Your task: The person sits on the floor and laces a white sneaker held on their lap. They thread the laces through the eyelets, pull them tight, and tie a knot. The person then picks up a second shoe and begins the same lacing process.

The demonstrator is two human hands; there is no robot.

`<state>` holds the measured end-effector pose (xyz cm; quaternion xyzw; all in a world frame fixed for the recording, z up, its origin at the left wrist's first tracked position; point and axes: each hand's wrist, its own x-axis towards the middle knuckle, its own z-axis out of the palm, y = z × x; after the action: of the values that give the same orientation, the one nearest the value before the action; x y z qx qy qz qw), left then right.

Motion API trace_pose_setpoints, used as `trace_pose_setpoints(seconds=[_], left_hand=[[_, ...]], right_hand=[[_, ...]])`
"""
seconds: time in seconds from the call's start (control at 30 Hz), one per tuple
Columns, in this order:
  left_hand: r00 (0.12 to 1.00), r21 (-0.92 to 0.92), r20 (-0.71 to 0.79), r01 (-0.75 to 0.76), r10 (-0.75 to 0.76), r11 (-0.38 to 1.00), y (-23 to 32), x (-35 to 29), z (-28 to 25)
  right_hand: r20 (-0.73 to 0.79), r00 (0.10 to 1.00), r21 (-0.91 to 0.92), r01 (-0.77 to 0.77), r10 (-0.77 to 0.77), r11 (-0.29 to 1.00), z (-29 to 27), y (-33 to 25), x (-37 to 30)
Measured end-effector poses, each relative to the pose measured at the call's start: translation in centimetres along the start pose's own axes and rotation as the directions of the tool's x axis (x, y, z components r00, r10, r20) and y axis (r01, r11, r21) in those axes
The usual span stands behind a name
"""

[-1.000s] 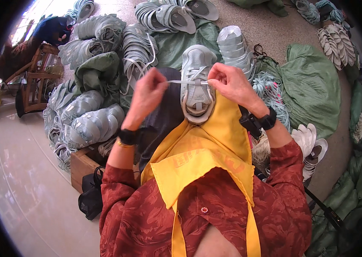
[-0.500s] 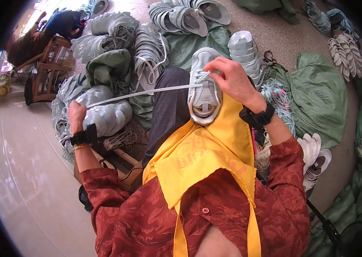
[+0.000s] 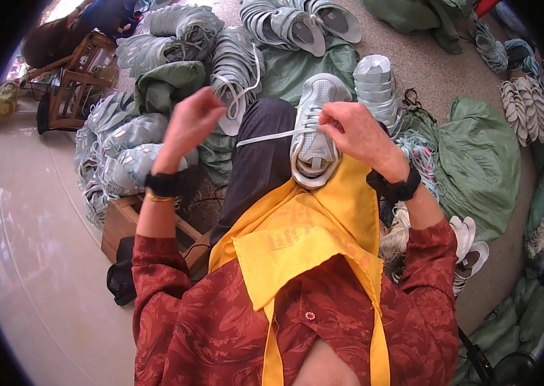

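Observation:
A pale grey-blue sneaker (image 3: pixel 316 147) rests on my lap with its toe away from me and its heel near the yellow apron. My right hand (image 3: pixel 357 130) is at the sneaker's right side, fingers pinched on the shoelace at the eyelets. The flat white shoelace (image 3: pixel 269 138) runs out leftward from the sneaker over my dark trouser leg, its loose end lying there. My left hand (image 3: pixel 193 123), slightly blurred, hovers left of that end, apart from it. Its fingers are bent together with nothing visible in them.
Stacks of pale shoe uppers (image 3: pixel 178 35) lie ahead and to the left, with another stack (image 3: pixel 375 90) just beyond the sneaker. A green sack (image 3: pixel 481 167) and bundled pale laces (image 3: pixel 418 153) are at the right. A wooden stool (image 3: pixel 79 83) stands far left.
My left hand has let go of the shoelace and moved right and up. The once taut shoelace now trails over my leg. My right hand has shifted slightly lower on the sneaker.

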<state>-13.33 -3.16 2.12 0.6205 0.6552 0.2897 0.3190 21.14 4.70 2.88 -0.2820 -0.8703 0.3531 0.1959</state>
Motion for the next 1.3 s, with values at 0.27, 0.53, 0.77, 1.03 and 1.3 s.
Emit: trace_pose_setpoints(seconds=[0.27, 0.53, 0.77, 1.03, 1.3], left_hand=[[0.965, -0.198, 0.097, -0.222, 0.244, 0.955, 5.3, 0.3, 11.6], [0.977, -0.105, 0.052, -0.202, 0.209, 0.974, 6.0, 0.4, 12.1], [0.917, 0.038, -0.058, -0.392, 0.394, 0.919, 7.0, 1.1, 13.1], [0.895, 0.187, -0.077, -0.421, 0.440, 0.888, 7.0, 1.6, 14.1], [0.905, 0.193, -0.158, -0.365, 0.396, 0.911, 7.2, 1.3, 15.2]], right_hand=[[0.014, 0.986, -0.321, 0.161, -0.165, 0.933, 1.4, -0.6, -2.5], [-0.019, 0.984, -0.354, 0.160, -0.179, 0.921, 1.5, -0.2, -2.5], [-0.097, 0.977, -0.344, 0.144, -0.188, 0.928, 1.4, -0.5, -2.1], [-0.152, 0.966, -0.353, 0.144, -0.209, 0.924, 1.9, -0.8, -0.9], [-0.200, 0.970, -0.396, 0.049, -0.138, 0.917, 0.9, 0.0, -3.6]])
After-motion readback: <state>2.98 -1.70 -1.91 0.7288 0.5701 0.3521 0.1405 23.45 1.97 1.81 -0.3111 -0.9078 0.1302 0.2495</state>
